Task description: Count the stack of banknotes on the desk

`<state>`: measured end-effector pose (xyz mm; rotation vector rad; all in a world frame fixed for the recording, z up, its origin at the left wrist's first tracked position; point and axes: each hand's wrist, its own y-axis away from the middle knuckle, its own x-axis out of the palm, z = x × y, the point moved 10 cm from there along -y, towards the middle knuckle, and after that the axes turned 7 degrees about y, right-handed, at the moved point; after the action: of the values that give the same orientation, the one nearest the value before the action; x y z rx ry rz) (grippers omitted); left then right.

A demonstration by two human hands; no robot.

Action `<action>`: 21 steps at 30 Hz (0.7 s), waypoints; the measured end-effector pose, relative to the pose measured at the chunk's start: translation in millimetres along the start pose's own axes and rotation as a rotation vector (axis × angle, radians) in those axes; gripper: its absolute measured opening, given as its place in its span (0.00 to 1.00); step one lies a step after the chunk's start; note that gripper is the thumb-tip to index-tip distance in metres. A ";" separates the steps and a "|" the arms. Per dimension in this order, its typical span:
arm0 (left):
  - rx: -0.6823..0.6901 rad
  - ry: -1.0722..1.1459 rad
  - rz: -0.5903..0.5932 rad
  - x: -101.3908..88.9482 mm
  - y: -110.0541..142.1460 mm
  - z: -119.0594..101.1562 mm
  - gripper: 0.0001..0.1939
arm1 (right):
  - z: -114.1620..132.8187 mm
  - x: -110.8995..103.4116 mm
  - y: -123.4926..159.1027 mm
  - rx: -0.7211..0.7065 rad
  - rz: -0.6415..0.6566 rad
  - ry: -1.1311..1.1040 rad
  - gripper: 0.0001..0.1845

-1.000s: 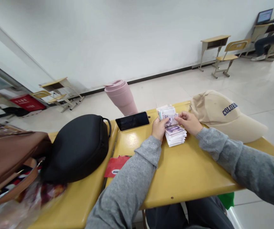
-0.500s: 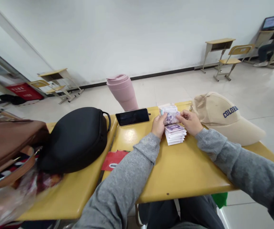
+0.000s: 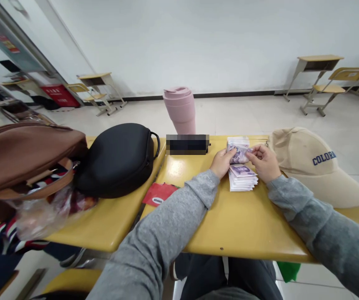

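Note:
Both of my hands hold a wad of purple banknotes (image 3: 239,151) raised a little off the yellow desk (image 3: 244,225). My left hand (image 3: 223,163) grips the wad's left side with the thumb on top. My right hand (image 3: 263,162) pinches the right side. Just below them a stack of the same notes (image 3: 242,178) lies flat on the desk. Grey sleeves cover both arms.
A beige cap (image 3: 310,164) lies right of the notes. A phone (image 3: 187,144) and a pink cup (image 3: 181,109) stand behind them. On the left desk sit a black case (image 3: 119,160), a brown bag (image 3: 23,154) and a red packet (image 3: 159,194). Empty desks and chairs line the wall.
The view has swung to the left, so everything sits further right in the frame. My hands keep their hold on the wad above the flat stack.

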<state>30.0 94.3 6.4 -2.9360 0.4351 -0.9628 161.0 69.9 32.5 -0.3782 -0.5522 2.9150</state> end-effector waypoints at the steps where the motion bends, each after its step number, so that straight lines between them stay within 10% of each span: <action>1: 0.002 0.001 -0.001 0.2 0.6 -0.6 0.16 | -0.4 -0.6 0.4 0.009 -0.005 -0.004 0.15; 21: -0.014 0.093 -0.109 -21.1 -1.7 5.1 0.23 | 5.2 7.3 8.5 0.045 0.037 -0.090 0.14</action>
<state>17.2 101.3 -9.8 -2.9639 0.2874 -1.1160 151.8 61.7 32.3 -0.2552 -0.4967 2.9862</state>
